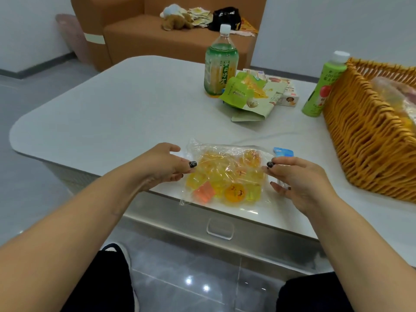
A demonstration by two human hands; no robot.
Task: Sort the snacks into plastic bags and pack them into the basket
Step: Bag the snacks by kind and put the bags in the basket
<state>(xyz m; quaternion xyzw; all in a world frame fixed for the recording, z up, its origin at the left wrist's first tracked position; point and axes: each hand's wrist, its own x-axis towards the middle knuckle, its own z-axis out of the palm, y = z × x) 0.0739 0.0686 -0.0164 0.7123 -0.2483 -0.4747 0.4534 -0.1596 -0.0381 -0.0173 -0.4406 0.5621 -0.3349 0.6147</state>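
A clear plastic bag [227, 176] filled with several yellow and orange jelly cups lies on the white table [108, 113] near its front edge. My left hand [164, 165] pinches the bag's left edge between thumb and fingers. My right hand [299, 179] pinches its right edge the same way. A small blue packet [284, 152] lies just behind my right hand. The woven orange basket [364, 140] stands at the right, with a bag of snacks partly visible inside it.
A large green tea bottle [220, 64] and a smaller green bottle [322, 86] stand at the back. Between them lies a pile of green snack packets and small boxes [254, 95]. A brown sofa [157, 34] with toys sits behind the table.
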